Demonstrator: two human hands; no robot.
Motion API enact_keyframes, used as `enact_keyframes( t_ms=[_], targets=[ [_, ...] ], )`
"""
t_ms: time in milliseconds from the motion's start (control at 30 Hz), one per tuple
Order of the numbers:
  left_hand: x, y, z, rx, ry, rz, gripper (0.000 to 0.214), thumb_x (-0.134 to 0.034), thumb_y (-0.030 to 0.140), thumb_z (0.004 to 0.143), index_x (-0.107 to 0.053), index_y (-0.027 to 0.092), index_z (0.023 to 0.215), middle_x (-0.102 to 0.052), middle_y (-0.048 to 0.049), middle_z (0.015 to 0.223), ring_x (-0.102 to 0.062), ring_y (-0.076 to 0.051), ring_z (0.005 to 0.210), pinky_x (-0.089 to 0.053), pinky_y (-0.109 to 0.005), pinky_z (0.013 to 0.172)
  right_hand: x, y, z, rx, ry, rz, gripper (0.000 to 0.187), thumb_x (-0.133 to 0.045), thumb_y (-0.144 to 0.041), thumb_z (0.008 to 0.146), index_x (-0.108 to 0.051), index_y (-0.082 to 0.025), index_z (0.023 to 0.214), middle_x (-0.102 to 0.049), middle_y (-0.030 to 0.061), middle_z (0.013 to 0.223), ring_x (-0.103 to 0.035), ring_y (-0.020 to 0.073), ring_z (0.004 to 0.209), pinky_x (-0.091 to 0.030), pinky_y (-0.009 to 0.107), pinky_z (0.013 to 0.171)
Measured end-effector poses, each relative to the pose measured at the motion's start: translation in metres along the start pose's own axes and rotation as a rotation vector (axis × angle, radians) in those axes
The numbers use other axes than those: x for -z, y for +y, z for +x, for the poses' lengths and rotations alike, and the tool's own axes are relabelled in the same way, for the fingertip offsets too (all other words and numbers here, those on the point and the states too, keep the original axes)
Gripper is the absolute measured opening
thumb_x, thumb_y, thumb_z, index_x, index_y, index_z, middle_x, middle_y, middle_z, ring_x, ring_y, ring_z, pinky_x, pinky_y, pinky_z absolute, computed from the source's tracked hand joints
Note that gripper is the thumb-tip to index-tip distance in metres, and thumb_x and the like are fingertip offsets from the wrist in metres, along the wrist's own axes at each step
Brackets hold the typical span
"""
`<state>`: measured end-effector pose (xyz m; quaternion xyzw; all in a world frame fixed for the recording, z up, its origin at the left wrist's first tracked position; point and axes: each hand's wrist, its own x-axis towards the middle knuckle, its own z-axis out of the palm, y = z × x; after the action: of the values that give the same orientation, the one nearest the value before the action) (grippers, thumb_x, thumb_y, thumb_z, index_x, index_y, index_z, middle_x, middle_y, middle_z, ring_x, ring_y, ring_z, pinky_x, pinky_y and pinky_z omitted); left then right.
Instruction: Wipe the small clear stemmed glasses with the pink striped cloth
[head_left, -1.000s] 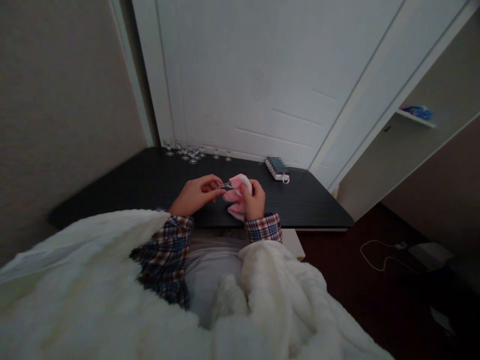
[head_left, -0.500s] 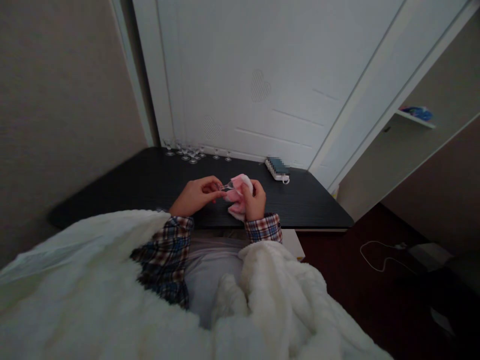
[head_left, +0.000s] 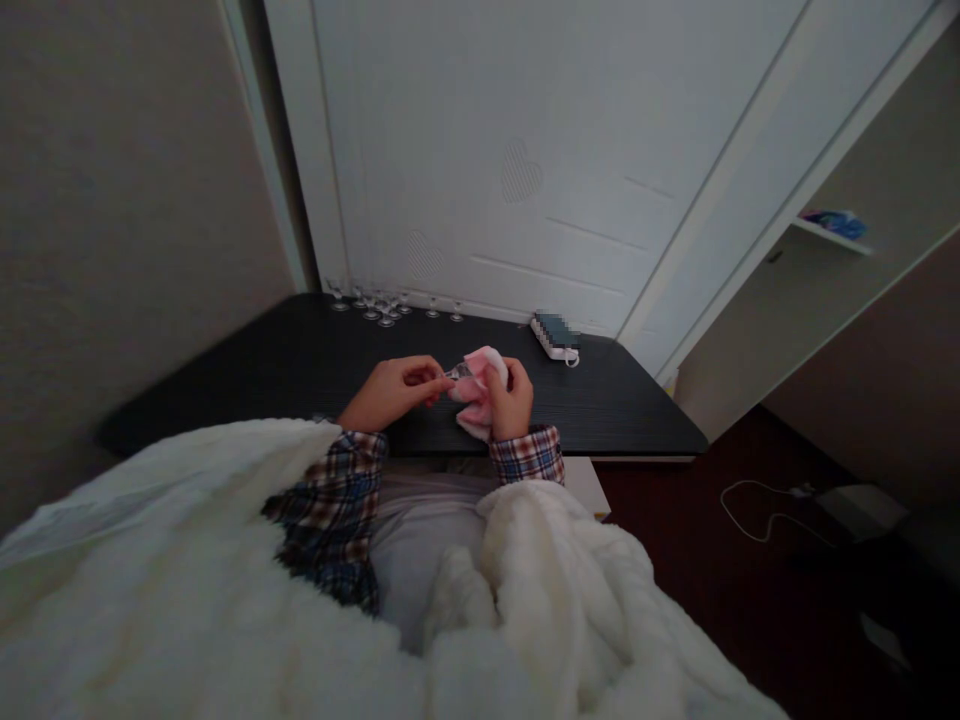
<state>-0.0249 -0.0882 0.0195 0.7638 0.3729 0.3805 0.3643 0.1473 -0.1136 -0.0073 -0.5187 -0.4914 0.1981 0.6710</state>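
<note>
Over the near edge of a black table (head_left: 285, 370), my left hand (head_left: 394, 390) pinches the stem end of a small clear glass (head_left: 454, 372). My right hand (head_left: 512, 398) is closed round a pink cloth (head_left: 474, 395) that wraps the other end of the glass. The two hands are almost touching. The bowl of the glass is hidden inside the cloth.
Several small stemmed glasses (head_left: 379, 305) stand in a row at the table's far edge against a white door (head_left: 525, 150). A phone on a white block (head_left: 556, 335) lies at the far right. A white fluffy blanket (head_left: 225, 580) covers my lap. A white cable (head_left: 757, 510) lies on the dark floor.
My hands have shifted only slightly; the right hand and cloth have turned a little round the glass.
</note>
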Motion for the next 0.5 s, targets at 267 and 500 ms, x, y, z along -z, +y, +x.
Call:
enact_keyframes(
  t_ms=[267,500],
  targets=[
    [0.0038,-0.0030,0.0008,0.093,0.123,0.189,0.037,-0.058,0.054,0.076,-0.063,0.018,0.070,-0.062,-0.0002,0.057,-0.059,-0.015,0.056,-0.042,-0.023,0.055,0.0015,-0.0046,-0.0020,0.051,-0.125,-0.007,0.017,-0.055,-0.034,0.079,-0.061,-0.019,0.084,-0.060,-0.0013,0.080,-0.054,0.0137,0.075,-0.043,0.026,0.071],
    [0.0015,-0.0008,0.0022,0.052,0.036,0.077,0.025,-0.061,0.043,0.071,-0.060,0.018,0.075,-0.064,0.0013,0.062,-0.060,-0.015,0.057,-0.045,-0.023,0.057,-0.0009,-0.0057,-0.0016,0.249,-0.274,-0.069,0.013,-0.059,-0.029,0.079,-0.063,-0.019,0.085,-0.061,0.0024,0.090,-0.057,0.0161,0.088,-0.044,0.028,0.080]
  ],
)
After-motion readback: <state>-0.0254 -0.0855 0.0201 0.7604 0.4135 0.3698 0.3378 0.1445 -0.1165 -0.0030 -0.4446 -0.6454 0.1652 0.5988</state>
